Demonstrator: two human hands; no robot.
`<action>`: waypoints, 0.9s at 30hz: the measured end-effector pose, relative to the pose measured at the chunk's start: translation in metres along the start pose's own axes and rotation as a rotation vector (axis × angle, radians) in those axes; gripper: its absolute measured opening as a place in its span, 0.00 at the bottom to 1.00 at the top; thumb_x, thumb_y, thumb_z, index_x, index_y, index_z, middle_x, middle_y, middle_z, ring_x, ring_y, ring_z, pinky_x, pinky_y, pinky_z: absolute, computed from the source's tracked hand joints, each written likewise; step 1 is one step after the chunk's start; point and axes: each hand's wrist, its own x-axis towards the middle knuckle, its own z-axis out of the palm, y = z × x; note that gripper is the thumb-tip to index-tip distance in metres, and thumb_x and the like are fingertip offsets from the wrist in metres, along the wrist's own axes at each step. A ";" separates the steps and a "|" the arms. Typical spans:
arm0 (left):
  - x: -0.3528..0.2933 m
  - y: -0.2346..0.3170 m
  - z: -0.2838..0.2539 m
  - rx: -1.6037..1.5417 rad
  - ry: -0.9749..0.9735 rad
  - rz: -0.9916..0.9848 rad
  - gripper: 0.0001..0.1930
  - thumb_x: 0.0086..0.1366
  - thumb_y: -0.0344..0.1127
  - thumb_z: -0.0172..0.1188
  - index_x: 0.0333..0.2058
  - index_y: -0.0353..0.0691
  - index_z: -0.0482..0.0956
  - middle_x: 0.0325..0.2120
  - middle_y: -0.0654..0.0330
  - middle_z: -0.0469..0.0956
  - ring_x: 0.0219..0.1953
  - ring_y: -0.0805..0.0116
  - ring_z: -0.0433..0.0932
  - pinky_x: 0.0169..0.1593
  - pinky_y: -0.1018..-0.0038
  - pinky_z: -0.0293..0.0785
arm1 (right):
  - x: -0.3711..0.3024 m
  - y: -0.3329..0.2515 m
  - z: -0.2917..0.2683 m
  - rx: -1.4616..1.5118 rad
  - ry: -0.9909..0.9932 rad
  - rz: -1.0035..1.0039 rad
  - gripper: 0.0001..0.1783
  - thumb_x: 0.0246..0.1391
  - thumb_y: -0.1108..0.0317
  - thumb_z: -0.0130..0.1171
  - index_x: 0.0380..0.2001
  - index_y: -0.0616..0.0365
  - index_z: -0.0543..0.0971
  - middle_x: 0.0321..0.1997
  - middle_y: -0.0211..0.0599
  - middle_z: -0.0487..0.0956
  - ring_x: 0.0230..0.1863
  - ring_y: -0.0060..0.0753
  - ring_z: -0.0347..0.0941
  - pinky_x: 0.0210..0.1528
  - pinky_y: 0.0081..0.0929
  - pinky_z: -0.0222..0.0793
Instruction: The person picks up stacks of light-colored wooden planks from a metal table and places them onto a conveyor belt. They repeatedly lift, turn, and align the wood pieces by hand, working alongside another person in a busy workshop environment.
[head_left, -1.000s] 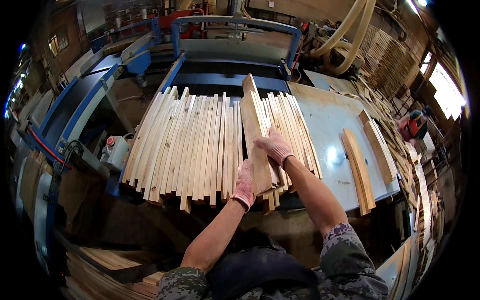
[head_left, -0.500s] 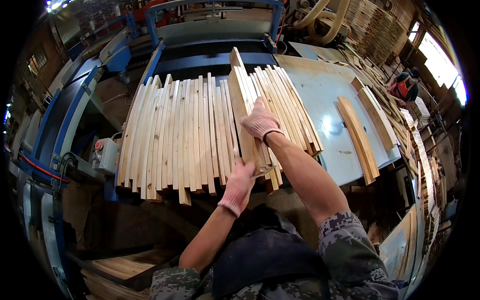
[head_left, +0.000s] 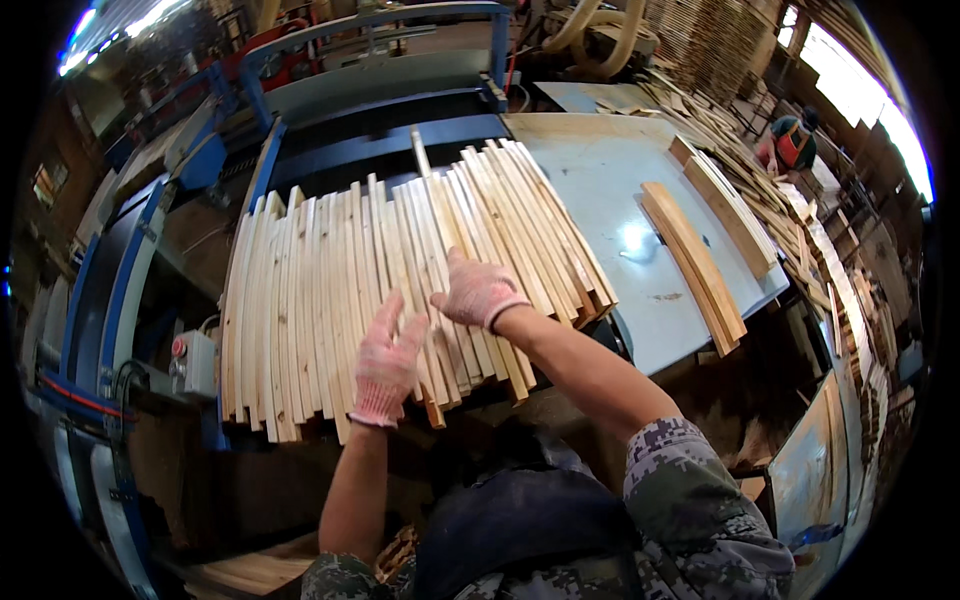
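Both gloved hands, left hand (head_left: 388,362) and right hand (head_left: 478,292), lie spread flat on the fanned pale wooden slats (head_left: 330,290); the slats' near ends sit hidden beneath them.

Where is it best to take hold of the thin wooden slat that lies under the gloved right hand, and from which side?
Probably its near end, from the person's side. The slats lie flat and packed edge to edge, so their long sides give no finger room. Their near ends stick out past the table edge, free above and below. The right hand and left hand rest flat on top.

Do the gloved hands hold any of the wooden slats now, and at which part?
Nothing is clearly held. The left hand and right hand lie flat on the near part of the fanned pale wooden slats.
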 end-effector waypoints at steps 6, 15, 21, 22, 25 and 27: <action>0.132 0.005 0.060 0.820 0.053 0.307 0.45 0.76 0.60 0.54 0.77 0.30 0.57 0.78 0.35 0.56 0.81 0.39 0.52 0.82 0.52 0.42 | -0.053 0.063 -0.006 0.203 -0.010 -0.087 0.50 0.67 0.40 0.58 0.80 0.59 0.57 0.67 0.57 0.79 0.67 0.57 0.77 0.70 0.48 0.72; 0.165 -0.045 0.116 1.165 -0.292 0.065 0.47 0.76 0.62 0.51 0.79 0.32 0.52 0.81 0.39 0.49 0.83 0.40 0.44 0.83 0.52 0.34 | -0.057 0.278 -0.023 0.887 0.388 0.058 0.46 0.67 0.59 0.68 0.79 0.65 0.59 0.47 0.43 0.87 0.49 0.32 0.83 0.56 0.30 0.79; 0.170 -0.078 0.047 0.922 -0.113 0.101 0.40 0.78 0.47 0.55 0.79 0.31 0.53 0.80 0.40 0.51 0.83 0.44 0.47 0.83 0.56 0.41 | 0.049 0.384 0.052 1.416 0.319 -0.031 0.49 0.72 0.49 0.62 0.82 0.65 0.52 0.80 0.58 0.65 0.79 0.47 0.64 0.78 0.32 0.60; 0.161 -0.091 0.018 0.891 -0.030 0.135 0.40 0.78 0.45 0.56 0.79 0.31 0.53 0.80 0.41 0.52 0.82 0.45 0.48 0.83 0.57 0.43 | 0.066 0.380 0.058 1.519 0.306 -0.090 0.50 0.72 0.49 0.61 0.82 0.66 0.51 0.83 0.60 0.60 0.82 0.49 0.59 0.80 0.32 0.56; 0.104 -0.127 -0.085 0.898 0.220 0.069 0.37 0.77 0.41 0.58 0.78 0.31 0.56 0.79 0.42 0.55 0.81 0.47 0.52 0.82 0.58 0.48 | 0.080 0.337 0.062 1.276 0.362 -0.173 0.48 0.72 0.52 0.59 0.82 0.66 0.51 0.85 0.62 0.55 0.85 0.53 0.53 0.83 0.35 0.49; 0.045 -0.121 -0.144 1.027 0.384 -0.139 0.36 0.77 0.40 0.59 0.77 0.31 0.59 0.78 0.43 0.58 0.80 0.48 0.54 0.81 0.60 0.51 | 0.064 0.310 0.056 1.198 0.367 -0.229 0.46 0.71 0.53 0.55 0.81 0.68 0.52 0.85 0.61 0.55 0.86 0.52 0.48 0.84 0.35 0.45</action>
